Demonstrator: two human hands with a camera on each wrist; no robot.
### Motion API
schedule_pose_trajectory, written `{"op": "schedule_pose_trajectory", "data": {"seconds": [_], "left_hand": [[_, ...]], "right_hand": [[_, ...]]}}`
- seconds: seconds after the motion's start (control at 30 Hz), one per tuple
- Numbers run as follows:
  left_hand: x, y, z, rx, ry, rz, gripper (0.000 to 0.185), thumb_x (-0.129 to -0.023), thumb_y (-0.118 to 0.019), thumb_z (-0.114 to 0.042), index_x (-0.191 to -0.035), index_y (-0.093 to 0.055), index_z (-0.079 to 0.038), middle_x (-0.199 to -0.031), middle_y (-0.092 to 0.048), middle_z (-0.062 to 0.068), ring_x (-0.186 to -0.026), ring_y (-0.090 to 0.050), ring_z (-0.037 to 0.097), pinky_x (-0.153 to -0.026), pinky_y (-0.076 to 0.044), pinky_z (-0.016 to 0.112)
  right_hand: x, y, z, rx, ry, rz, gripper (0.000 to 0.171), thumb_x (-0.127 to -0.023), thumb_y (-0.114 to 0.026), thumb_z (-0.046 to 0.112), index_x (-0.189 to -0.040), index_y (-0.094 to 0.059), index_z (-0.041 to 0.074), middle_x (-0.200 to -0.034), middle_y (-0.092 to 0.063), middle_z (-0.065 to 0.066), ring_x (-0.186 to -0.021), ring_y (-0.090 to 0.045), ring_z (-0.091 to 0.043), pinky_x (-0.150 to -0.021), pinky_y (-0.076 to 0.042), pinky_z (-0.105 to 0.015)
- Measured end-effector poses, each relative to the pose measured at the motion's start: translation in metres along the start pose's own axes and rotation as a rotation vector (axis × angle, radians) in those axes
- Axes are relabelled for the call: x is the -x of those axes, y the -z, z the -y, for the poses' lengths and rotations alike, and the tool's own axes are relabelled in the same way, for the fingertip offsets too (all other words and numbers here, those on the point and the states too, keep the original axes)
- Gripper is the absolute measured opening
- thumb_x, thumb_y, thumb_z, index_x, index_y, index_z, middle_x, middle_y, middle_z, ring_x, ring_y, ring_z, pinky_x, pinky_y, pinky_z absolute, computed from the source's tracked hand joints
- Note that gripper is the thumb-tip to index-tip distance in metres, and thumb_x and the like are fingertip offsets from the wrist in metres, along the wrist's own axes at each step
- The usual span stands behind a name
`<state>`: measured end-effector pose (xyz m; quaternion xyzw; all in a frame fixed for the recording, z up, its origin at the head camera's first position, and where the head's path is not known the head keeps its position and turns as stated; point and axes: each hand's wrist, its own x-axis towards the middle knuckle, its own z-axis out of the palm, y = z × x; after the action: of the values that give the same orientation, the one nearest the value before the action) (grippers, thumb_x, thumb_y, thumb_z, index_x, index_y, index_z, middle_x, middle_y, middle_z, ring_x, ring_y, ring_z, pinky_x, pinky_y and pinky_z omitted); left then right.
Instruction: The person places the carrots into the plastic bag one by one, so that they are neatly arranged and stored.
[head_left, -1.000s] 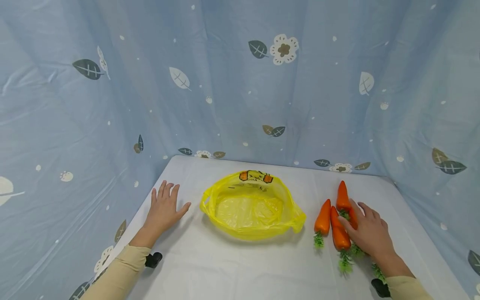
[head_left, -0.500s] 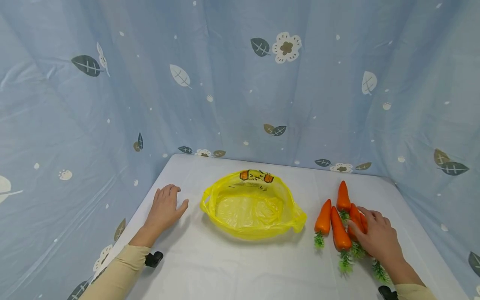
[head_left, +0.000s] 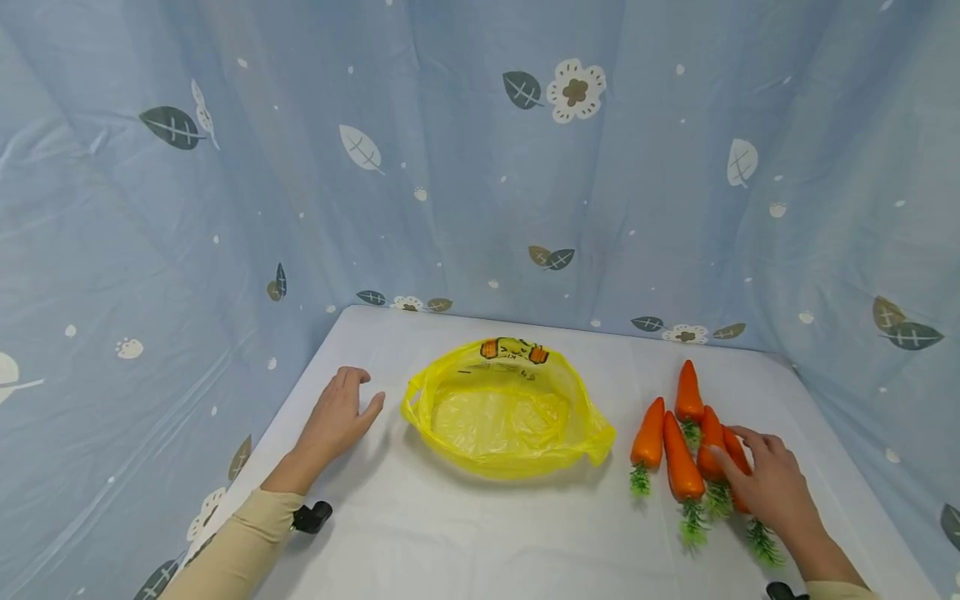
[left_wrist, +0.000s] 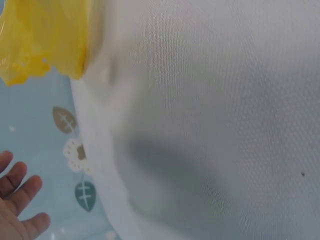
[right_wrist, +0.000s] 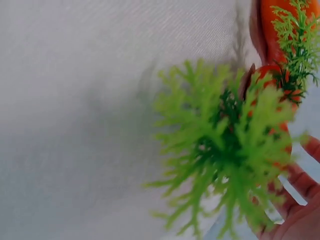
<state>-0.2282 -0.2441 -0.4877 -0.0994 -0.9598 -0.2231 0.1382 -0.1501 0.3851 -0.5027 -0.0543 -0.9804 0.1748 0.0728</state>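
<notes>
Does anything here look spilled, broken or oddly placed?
Nothing stands out. The yellow bag lies open on the table, five carrots lie together beside it, the right hand on them, the left hand on the cloth.

Left hand (head_left: 337, 419) rests flat, fingers loosely bent, thumb out. Right hand (head_left: 772, 486) reaches forward, fingers curled in a grip.
</notes>
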Motion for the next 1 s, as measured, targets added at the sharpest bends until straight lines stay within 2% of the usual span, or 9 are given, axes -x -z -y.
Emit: {"op": "schedule_pose_trajectory", "data": {"seconds": [0.17,0.3,0.43,0.67,1.0], "left_hand": [[0.001,0.001,-0.006,0.038,-0.013,0.034,0.048,-0.102,-0.06,-0.034,-0.127,-0.048,0.004,-0.124,-0.051,0.022,-0.112,-0.054,0.038,-0.098,-0.047,0.054],[0.001,0.001,-0.008,0.082,-0.032,0.063,0.051,-0.104,-0.057,-0.04,-0.131,-0.045,0.002,-0.125,-0.05,0.021,-0.112,-0.053,0.036,-0.095,-0.048,0.053],[0.0,0.001,-0.012,0.13,-0.02,0.095,0.059,-0.104,-0.054,-0.048,-0.138,-0.042,-0.002,-0.13,-0.048,0.02,-0.118,-0.053,0.037,-0.095,-0.048,0.054],[-0.001,0.0,-0.014,0.168,-0.02,0.113,0.067,-0.103,-0.056,-0.05,-0.15,-0.035,-0.007,-0.127,-0.047,0.017,-0.113,-0.055,0.037,-0.091,-0.049,0.052],[-0.001,0.0,-0.016,0.237,-0.061,0.152,0.068,-0.102,-0.06,-0.046,-0.156,-0.033,-0.016,-0.129,-0.046,0.013,-0.12,-0.054,0.031,-0.095,-0.049,0.052]], "right_hand": [[0.001,0.001,-0.007,-0.051,-0.058,0.056,0.076,-0.101,-0.052,0.059,-0.138,-0.047,-0.006,-0.121,-0.043,-0.036,-0.1,-0.049,-0.049,-0.076,-0.049,-0.063],[0.0,0.003,-0.014,-0.08,-0.108,0.126,0.08,-0.101,-0.047,0.062,-0.141,-0.044,-0.007,-0.121,-0.041,-0.035,-0.102,-0.05,-0.05,-0.078,-0.051,-0.061],[0.0,0.005,-0.021,-0.133,-0.126,0.177,0.079,-0.102,-0.044,0.062,-0.142,-0.042,-0.007,-0.124,-0.04,-0.036,-0.105,-0.051,-0.051,-0.08,-0.053,-0.06],[0.002,0.007,-0.03,-0.217,-0.101,0.239,0.063,-0.107,-0.046,0.045,-0.142,-0.042,-0.007,-0.127,-0.038,-0.038,-0.108,-0.053,-0.056,-0.083,-0.054,-0.061],[0.001,0.012,-0.03,-0.323,-0.18,0.34,0.056,-0.104,-0.054,0.025,-0.145,-0.036,-0.008,-0.136,-0.029,-0.041,-0.12,-0.043,-0.061,-0.091,-0.051,-0.063]]}}
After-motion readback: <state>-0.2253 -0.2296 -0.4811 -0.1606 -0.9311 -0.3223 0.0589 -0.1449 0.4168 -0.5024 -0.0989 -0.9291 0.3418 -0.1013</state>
